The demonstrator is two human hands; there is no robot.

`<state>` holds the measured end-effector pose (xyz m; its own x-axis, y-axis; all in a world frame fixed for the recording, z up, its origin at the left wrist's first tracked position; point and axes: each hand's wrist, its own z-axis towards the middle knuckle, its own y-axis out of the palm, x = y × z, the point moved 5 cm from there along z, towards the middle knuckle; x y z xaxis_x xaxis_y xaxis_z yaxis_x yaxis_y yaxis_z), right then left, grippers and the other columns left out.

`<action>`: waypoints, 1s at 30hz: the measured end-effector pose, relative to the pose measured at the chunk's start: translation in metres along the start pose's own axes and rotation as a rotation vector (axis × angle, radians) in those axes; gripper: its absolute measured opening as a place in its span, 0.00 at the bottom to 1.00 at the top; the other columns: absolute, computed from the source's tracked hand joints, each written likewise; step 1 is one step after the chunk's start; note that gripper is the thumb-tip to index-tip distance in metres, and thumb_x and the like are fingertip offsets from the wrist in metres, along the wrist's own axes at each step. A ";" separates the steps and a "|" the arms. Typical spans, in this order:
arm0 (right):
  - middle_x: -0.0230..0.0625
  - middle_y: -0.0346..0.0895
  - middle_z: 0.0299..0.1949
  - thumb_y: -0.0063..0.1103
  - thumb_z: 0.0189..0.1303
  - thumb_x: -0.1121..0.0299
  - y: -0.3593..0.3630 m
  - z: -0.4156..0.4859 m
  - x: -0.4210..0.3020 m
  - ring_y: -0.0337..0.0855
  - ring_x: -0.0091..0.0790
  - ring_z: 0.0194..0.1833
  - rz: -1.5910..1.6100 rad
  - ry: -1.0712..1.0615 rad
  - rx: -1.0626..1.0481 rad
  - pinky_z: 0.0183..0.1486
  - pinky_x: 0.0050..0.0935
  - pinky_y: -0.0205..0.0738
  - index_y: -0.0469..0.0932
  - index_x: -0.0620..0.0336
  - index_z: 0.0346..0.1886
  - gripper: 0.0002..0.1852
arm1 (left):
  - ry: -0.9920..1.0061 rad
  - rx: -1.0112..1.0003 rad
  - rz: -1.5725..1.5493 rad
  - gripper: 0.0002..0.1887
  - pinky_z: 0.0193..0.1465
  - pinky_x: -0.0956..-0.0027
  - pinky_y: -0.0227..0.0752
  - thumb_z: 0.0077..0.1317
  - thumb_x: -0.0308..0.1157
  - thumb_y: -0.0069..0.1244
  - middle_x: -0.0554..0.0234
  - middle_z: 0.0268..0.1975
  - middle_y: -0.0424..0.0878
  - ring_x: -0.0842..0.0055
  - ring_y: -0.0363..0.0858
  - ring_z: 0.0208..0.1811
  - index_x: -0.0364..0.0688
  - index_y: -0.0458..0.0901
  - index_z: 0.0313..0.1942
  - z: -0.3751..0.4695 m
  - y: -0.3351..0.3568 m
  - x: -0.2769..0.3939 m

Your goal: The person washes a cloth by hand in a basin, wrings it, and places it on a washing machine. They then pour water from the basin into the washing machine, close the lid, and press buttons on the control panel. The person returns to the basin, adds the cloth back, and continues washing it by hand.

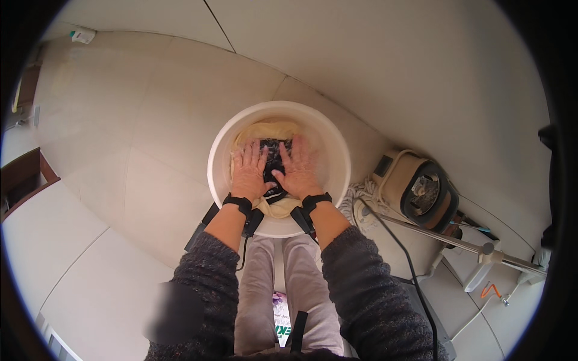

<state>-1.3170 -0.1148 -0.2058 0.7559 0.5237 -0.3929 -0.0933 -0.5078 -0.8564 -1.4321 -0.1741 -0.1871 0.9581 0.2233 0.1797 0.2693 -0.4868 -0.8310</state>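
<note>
A round white plastic basin [216, 135] stands on the floor before me, with water in it. Inside lie a pale yellow cloth [271, 129] and, on top of it, a black cloth [272, 158], both wet. My left hand [248, 171] rests palm down at the left edge of the black cloth, fingers spread. Palm down on the right edge is my right hand [298, 169], its fingers also apart and partly blurred by the water. Neither hand is closed around the cloth. Each wrist wears a black strap.
To the right stand a mop bucket [417, 189] and a string mop head [361, 203] with a metal pole [433, 232]. A black cable hangs beside my right arm. A printed bag [282, 311] lies between my legs. A white bottle [83, 35] is by the far wall.
</note>
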 end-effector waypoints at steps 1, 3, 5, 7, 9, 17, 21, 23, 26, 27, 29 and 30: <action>0.52 0.35 0.76 0.62 0.55 0.52 -0.003 -0.002 0.002 0.35 0.56 0.75 0.029 -0.011 -0.039 0.71 0.60 0.35 0.56 0.51 0.72 0.42 | -0.031 -0.019 0.049 0.53 0.73 0.43 0.33 0.51 0.59 0.58 0.47 0.75 0.44 0.56 0.36 0.77 0.40 0.53 0.71 -0.002 -0.002 0.004; 0.53 0.35 0.75 0.62 0.55 0.57 -0.015 -0.004 0.009 0.38 0.57 0.74 0.119 0.043 -0.009 0.72 0.56 0.37 0.56 0.54 0.72 0.42 | -0.048 0.073 0.065 0.52 0.73 0.45 0.36 0.51 0.55 0.60 0.47 0.74 0.45 0.56 0.39 0.76 0.40 0.54 0.71 -0.008 -0.010 0.018; 0.54 0.38 0.75 0.64 0.53 0.62 -0.032 -0.008 0.016 0.44 0.58 0.73 0.241 0.144 0.186 0.73 0.52 0.38 0.57 0.57 0.71 0.41 | 0.058 -0.058 -0.144 0.51 0.73 0.47 0.39 0.48 0.50 0.64 0.48 0.74 0.47 0.55 0.41 0.76 0.41 0.56 0.69 -0.013 -0.003 0.031; 0.54 0.50 0.70 0.62 0.52 0.70 -0.031 -0.021 0.020 0.57 0.60 0.67 0.322 0.333 0.210 0.69 0.48 0.51 0.58 0.60 0.69 0.39 | 0.060 -0.017 -0.153 0.52 0.72 0.49 0.43 0.45 0.46 0.67 0.47 0.72 0.51 0.54 0.45 0.74 0.39 0.57 0.68 -0.012 -0.002 0.033; 0.52 0.56 0.67 0.60 0.53 0.73 -0.020 -0.030 0.026 0.60 0.59 0.66 0.554 0.570 0.099 0.66 0.47 0.58 0.57 0.60 0.70 0.38 | 0.055 0.058 -0.087 0.53 0.71 0.50 0.46 0.43 0.44 0.69 0.47 0.71 0.54 0.54 0.50 0.73 0.39 0.57 0.68 -0.013 -0.001 0.030; 0.53 0.68 0.58 0.47 0.56 0.83 -0.070 -0.041 0.026 0.70 0.57 0.58 0.501 0.374 0.429 0.58 0.41 0.68 0.64 0.57 0.66 0.31 | -0.170 0.076 0.184 0.15 0.60 0.60 0.55 0.62 0.32 0.44 0.55 0.56 0.72 0.63 0.63 0.61 0.39 0.83 0.46 -0.050 -0.031 -0.019; 0.54 0.56 0.69 0.52 0.60 0.73 -0.065 -0.037 -0.017 0.55 0.55 0.70 -0.150 -0.036 0.340 0.67 0.53 0.52 0.62 0.54 0.69 0.31 | -0.025 0.156 0.121 0.24 0.68 0.55 0.49 0.61 0.38 0.50 0.48 0.65 0.67 0.56 0.59 0.68 0.35 0.77 0.55 -0.049 -0.032 0.005; 0.54 0.46 0.73 0.56 0.59 0.60 -0.043 -0.028 -0.018 0.44 0.54 0.74 -0.092 -0.054 0.176 0.70 0.57 0.42 0.60 0.54 0.70 0.34 | 0.132 0.233 -0.041 0.35 0.70 0.43 0.45 0.57 0.43 0.55 0.42 0.70 0.57 0.50 0.54 0.71 0.36 0.66 0.63 -0.035 -0.022 0.028; 0.53 0.42 0.74 0.60 0.53 0.51 -0.012 -0.016 0.000 0.39 0.55 0.75 -0.065 0.052 0.020 0.71 0.56 0.40 0.58 0.55 0.71 0.42 | 0.016 0.116 -0.069 0.43 0.69 0.38 0.43 0.53 0.48 0.58 0.41 0.72 0.51 0.48 0.48 0.73 0.41 0.60 0.67 -0.019 0.007 0.026; 0.53 0.42 0.74 0.61 0.53 0.51 -0.009 -0.013 0.003 0.38 0.55 0.75 -0.047 0.010 0.117 0.71 0.57 0.40 0.58 0.55 0.71 0.42 | 0.017 0.179 -0.097 0.44 0.69 0.37 0.42 0.52 0.49 0.58 0.41 0.72 0.50 0.48 0.46 0.73 0.41 0.60 0.67 -0.013 0.010 0.025; 0.53 0.42 0.74 0.61 0.52 0.50 0.003 -0.008 0.008 0.38 0.55 0.75 -0.031 0.010 0.109 0.71 0.58 0.39 0.57 0.55 0.71 0.43 | -0.005 0.210 -0.144 0.47 0.68 0.35 0.41 0.49 0.52 0.60 0.41 0.73 0.48 0.49 0.43 0.75 0.42 0.60 0.67 -0.006 0.018 0.021; 0.54 0.41 0.74 0.61 0.52 0.50 0.005 -0.005 0.009 0.37 0.56 0.75 -0.031 0.000 0.122 0.71 0.60 0.37 0.58 0.56 0.71 0.43 | -0.029 0.161 -0.130 0.48 0.68 0.35 0.41 0.49 0.52 0.60 0.41 0.73 0.48 0.49 0.42 0.75 0.42 0.60 0.68 -0.003 0.022 0.020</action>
<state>-1.3075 -0.1168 -0.2120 0.7594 0.5383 -0.3655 -0.1480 -0.4041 -0.9027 -1.4069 -0.1831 -0.2004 0.9125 0.3009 0.2771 0.3688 -0.3119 -0.8756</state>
